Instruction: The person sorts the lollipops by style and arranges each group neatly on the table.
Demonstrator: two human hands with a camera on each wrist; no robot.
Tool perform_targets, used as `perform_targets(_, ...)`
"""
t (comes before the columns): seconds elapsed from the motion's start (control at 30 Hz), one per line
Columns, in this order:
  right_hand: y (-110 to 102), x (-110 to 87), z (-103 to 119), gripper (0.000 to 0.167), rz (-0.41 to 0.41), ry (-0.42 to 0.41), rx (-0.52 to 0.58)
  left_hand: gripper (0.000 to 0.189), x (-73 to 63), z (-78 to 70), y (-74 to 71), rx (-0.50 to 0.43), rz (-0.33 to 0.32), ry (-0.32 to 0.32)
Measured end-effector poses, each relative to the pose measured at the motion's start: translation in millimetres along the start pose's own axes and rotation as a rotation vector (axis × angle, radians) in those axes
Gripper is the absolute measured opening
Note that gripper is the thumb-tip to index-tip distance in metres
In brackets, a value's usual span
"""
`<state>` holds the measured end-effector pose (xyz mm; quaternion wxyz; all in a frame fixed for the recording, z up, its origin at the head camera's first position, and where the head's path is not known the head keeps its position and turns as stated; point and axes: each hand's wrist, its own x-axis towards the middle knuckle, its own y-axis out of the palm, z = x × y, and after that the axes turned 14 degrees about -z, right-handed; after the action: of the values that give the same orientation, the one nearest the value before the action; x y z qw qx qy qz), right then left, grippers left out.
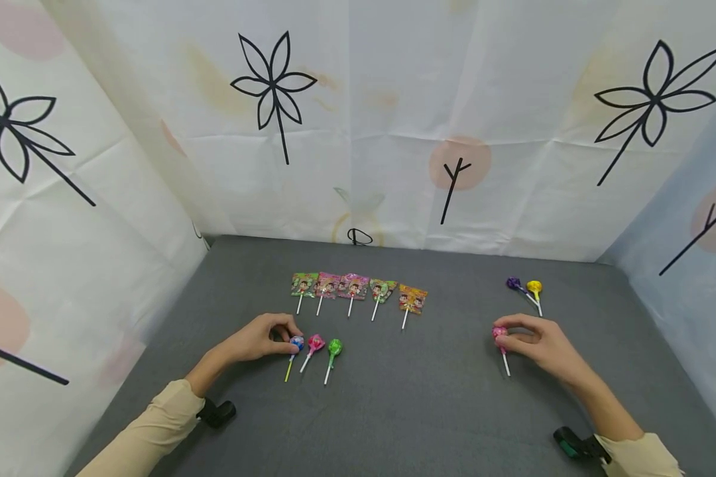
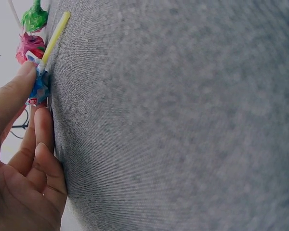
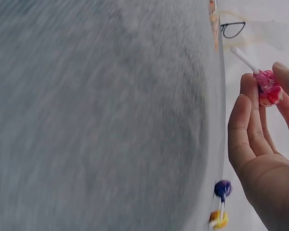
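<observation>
Pinching on both sides at once

White printed backdrop point(image 1: 388, 185) is standing behind; grey table point(image 1: 394, 411) is spreading below it. Beige sleeves point(image 1: 149, 424) are reaching in from the lower corners, black wrist devices point(image 1: 217, 414) showing at the cuffs. Left hand point(image 1: 262, 336) is closing narrow, thumb and fingers gripping the blue lollipop point(image 1: 298, 342) by its head, yellow stick pointing toward the person. Right hand point(image 1: 539, 341) is holding the pink lollipop point(image 1: 499, 332) by its head, off the table, white stick hanging free. Five flat-packet lollipops point(image 1: 353, 287) are lying in a row farther back, orange one rightmost. Red-pink lollipop point(image 1: 315, 342), then green lollipop point(image 1: 335, 348), are lying just right of the blue one. Purple lollipop point(image 1: 514, 283) and yellow lollipop point(image 1: 534, 287) are lying beyond the right hand.
</observation>
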<state>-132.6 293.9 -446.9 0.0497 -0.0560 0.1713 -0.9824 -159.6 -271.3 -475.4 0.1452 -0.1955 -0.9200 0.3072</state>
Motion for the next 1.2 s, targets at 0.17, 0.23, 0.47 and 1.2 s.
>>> perform_targets(0.17, 11, 5.5, 1, 0.032, 0.037, -0.046, 0.063, 0.015, 0.3, 1.3, 0.2, 0.006, -0.001, 0.001)
perform_targets(0.23, 15, 7.6, 1, 0.031, 0.052, -0.064, 0.081, 0.015, 1.0, 1.6, 0.3, 0.011, 0.000, 0.001)
perform_targets(0.47, 32, 14.0, 1, 0.027, 0.071, -0.090, 0.102, 0.015, 0.7, 0.1, -0.3, 0.011, 0.001, -0.002)
perform_targets(1.2, 82, 29.1, 14, 0.025, 0.155, -0.108, 0.137, 0.015, 0.0, -2.1, -0.1, 0.013, -0.005, 0.023)
